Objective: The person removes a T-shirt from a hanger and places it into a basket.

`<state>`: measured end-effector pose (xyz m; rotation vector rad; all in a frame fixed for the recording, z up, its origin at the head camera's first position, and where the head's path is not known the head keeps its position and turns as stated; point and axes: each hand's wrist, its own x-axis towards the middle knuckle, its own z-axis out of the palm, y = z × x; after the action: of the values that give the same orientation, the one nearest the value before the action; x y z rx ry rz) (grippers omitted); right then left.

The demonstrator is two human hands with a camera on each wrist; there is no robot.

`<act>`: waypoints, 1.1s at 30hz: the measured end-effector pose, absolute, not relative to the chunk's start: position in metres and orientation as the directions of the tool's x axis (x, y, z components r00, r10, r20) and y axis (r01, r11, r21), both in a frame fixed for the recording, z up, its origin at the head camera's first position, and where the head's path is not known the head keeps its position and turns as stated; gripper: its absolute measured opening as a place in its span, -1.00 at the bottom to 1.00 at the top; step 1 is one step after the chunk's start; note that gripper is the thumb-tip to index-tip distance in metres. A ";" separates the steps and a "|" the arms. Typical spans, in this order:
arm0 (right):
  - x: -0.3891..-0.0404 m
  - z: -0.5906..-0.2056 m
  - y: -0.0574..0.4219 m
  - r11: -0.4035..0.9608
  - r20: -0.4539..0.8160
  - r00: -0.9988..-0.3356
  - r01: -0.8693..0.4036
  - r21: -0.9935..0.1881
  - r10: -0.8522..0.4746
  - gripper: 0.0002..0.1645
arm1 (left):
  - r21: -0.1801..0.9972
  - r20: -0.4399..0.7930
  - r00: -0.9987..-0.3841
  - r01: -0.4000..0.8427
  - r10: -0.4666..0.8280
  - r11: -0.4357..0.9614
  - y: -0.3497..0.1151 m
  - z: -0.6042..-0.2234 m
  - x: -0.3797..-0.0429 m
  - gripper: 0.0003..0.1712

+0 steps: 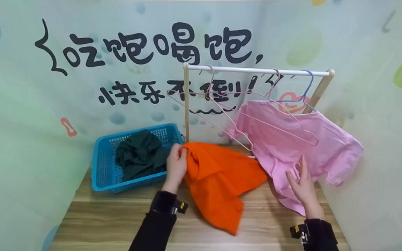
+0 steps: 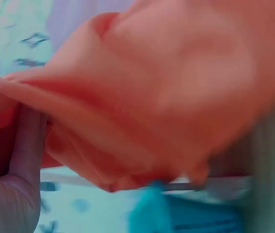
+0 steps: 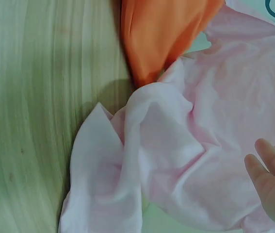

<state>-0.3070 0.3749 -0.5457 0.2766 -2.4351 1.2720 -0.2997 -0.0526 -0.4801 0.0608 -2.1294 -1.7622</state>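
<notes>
My left hand grips the upper edge of an orange garment, which droops in folds over the wooden table. In the left wrist view the orange cloth fills most of the picture, the thumb under its edge and the other fingers partly hidden. A pink T-shirt hangs from a blue hanger at the rack's right end, its lower part bunched. Right in front of this shirt is my right hand, fingers spread and holding nothing. The right wrist view shows its fingers over the pink cloth.
A blue basket holding a crumpled dark green garment stands at the left. Two pink hangers without clothes hang from the white bar of the rack. Printed cloth walls enclose the wooden table.
</notes>
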 end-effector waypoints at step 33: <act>-0.297 -0.560 0.374 0.635 0.319 -0.947 -0.267 -0.725 -0.035 -0.04 | 0.815 0.556 -0.683 0.336 -0.473 0.472 -0.201 -0.363 -0.323 -0.82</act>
<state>-0.2967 0.3744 -0.5599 0.2439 -2.5832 1.2103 -0.3227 -0.2014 -0.3629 0.1138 -1.9300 -1.2980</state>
